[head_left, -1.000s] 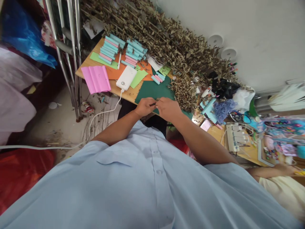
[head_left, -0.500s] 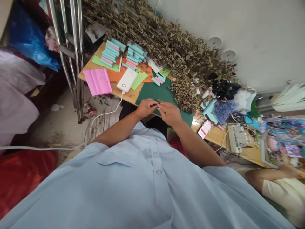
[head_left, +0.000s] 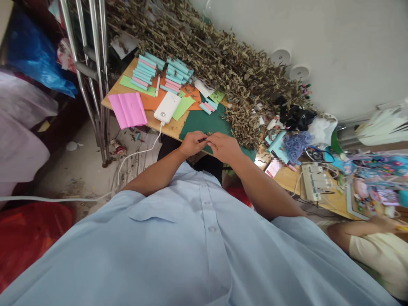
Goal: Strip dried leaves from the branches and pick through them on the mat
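Note:
My left hand (head_left: 192,143) and my right hand (head_left: 224,147) meet fingertip to fingertip over the near edge of a dark green mat (head_left: 204,122). Both are closed in a pinch. Something small and dark shows between the left fingers, too little of it to name, and the right fingers cover the rest. A few dry bits lie just beyond the fingertips. Right of the hands, a heap of crumbled dried leaves (head_left: 245,125) covers part of the mat. Short blue and pink paper rolls (head_left: 208,106) lie on the mat's far side.
Stacked paper rolls (head_left: 143,71), a white power bank (head_left: 167,107) with its cable and a pink sheet (head_left: 128,110) occupy the left. Dried stalks (head_left: 204,51) line the wall. Rightward are a phone (head_left: 273,168), a power strip (head_left: 314,182) and another person's arm (head_left: 357,227). Crutches (head_left: 92,80) stand left.
The whole view has shifted slightly, so the table's things sit a little further left. My hands stay pinched together over the mat, with only small finger movement.

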`<state>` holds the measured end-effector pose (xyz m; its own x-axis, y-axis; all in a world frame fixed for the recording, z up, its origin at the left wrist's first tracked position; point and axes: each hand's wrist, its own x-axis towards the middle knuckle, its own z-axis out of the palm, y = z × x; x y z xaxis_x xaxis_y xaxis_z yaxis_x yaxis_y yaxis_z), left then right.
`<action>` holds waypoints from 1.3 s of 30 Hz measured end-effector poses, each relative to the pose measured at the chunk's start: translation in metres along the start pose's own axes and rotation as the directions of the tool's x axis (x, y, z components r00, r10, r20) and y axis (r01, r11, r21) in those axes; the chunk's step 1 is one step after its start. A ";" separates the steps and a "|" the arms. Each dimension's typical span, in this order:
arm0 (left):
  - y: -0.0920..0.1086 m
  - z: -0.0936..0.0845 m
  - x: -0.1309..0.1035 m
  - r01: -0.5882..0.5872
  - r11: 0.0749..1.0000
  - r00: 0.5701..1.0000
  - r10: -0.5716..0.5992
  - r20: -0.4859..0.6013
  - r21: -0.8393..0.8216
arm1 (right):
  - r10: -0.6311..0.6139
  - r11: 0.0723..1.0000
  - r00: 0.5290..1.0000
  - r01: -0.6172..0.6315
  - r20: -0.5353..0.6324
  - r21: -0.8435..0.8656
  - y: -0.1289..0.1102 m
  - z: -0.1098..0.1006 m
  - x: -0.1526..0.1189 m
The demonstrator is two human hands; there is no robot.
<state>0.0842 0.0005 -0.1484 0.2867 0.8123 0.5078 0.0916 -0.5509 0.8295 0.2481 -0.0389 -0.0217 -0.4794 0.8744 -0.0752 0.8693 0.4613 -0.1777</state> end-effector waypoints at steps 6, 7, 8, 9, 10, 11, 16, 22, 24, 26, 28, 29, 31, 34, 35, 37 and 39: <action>-0.001 0.000 0.000 0.018 1.000 1.000 -0.018 -0.003 -0.006 | 0.071 0.974 0.985 -0.035 -0.154 0.225 0.013 -0.001 0.002; -0.001 0.000 0.000 0.018 1.000 1.000 -0.018 -0.005 0.000 | 0.097 0.964 0.975 -0.042 -0.202 0.263 0.015 0.002 0.001; -0.002 0.000 0.000 0.017 1.000 1.000 -0.017 -0.006 0.008 | 0.109 0.957 0.966 -0.038 -0.234 0.289 0.016 0.005 -0.001; -0.002 0.000 0.000 0.016 1.000 1.000 -0.016 -0.003 0.018 | 0.104 0.953 0.963 -0.024 -0.250 0.302 0.016 0.008 -0.004; -0.003 0.000 -0.001 0.015 0.999 1.000 -0.015 -0.001 0.029 | 0.087 0.952 0.964 -0.007 -0.250 0.305 0.016 0.012 -0.006; -0.003 0.000 -0.001 0.015 0.999 1.000 -0.015 0.000 0.040 | 0.068 0.954 0.968 0.008 -0.242 0.299 0.015 0.016 -0.009; -0.004 0.001 -0.002 -0.003 0.999 1.000 0.003 -0.010 0.045 | 0.065 0.976 0.980 -0.023 -0.188 0.217 0.010 0.023 -0.014; -0.005 -0.001 -0.003 -0.033 0.999 0.999 0.033 0.019 -0.009 | 0.139 0.984 0.988 -0.131 -0.064 0.118 -0.003 0.006 0.004; -0.004 -0.003 -0.002 -0.030 0.999 0.999 0.030 0.024 0.010 | 0.125 0.986 0.991 -0.118 -0.047 0.119 -0.002 0.000 0.010; -0.001 -0.004 -0.001 -0.002 1.000 1.000 0.002 0.001 0.027 | 0.102 0.979 0.992 -0.087 -0.073 0.187 0.008 -0.002 0.013; 0.001 -0.004 0.001 0.049 0.998 0.998 -0.048 -0.033 0.033 | 0.164 0.953 0.972 -0.112 -0.168 0.282 0.026 0.001 0.012; 0.002 -0.004 0.001 0.076 0.996 0.996 -0.074 -0.048 0.037 | 0.240 0.933 0.943 -0.159 -0.229 0.323 0.037 0.005 0.010; 0.003 -0.003 0.001 0.124 0.991 0.990 -0.121 -0.071 0.041 | 0.403 0.880 0.874 -0.287 -0.271 0.379 0.059 0.020 0.004; 0.003 -0.001 0.002 0.168 0.985 0.984 -0.166 -0.065 0.027 | 0.454 0.849 0.873 -0.364 -0.176 0.383 0.077 0.048 -0.005; 0.003 0.000 0.002 0.174 0.985 0.984 -0.173 -0.049 0.020 | 0.452 0.851 0.878 -0.371 -0.160 0.371 0.078 0.057 -0.008; 0.003 0.002 0.004 0.174 0.985 0.985 -0.174 -0.006 0.013 | 0.439 0.867 0.885 -0.371 -0.157 0.332 0.075 0.071 -0.010; 0.003 0.005 0.007 0.161 0.987 0.986 -0.162 0.041 0.017 | 0.420 0.889 0.891 -0.364 -0.175 0.278 0.068 0.079 -0.011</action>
<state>0.0912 0.0040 -0.1434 0.3066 0.8824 0.3570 0.1531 -0.4159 0.8965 0.3034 -0.0292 -0.1107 -0.0411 0.9987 0.0305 0.9138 0.0500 -0.4030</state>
